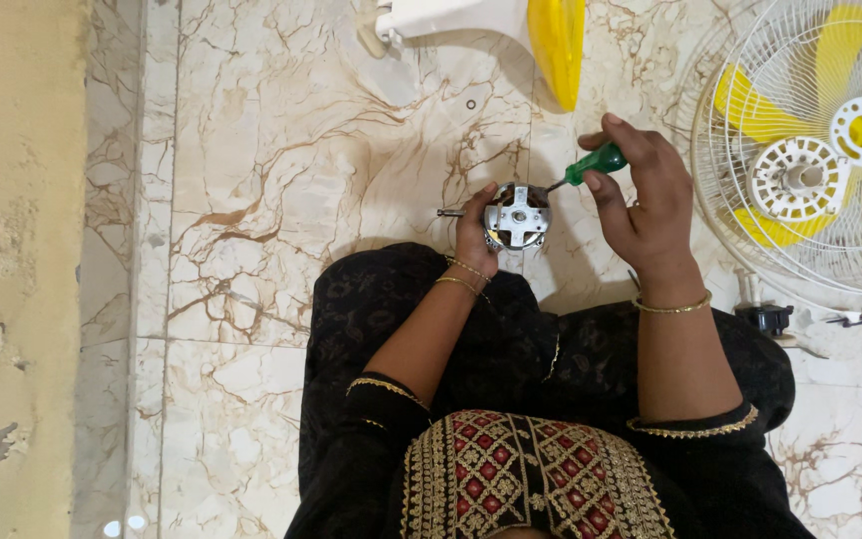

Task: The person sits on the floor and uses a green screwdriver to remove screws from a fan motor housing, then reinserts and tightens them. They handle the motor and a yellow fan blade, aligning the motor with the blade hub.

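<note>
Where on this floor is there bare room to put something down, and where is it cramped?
The widest bare patch is the marble floor between the plaster wall and the left hand. Another lies lower left, beside the knee. It is crowded around the motor, the screwdriver in the right hand, the fan grille and the yellow-and-white part.

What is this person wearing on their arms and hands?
Both arms have black sleeves ending near the elbow, edged with gold trim. The left hand has two thin gold bangles at its wrist. The right hand has one gold bangle and a ring on a finger. No gloves.
</note>
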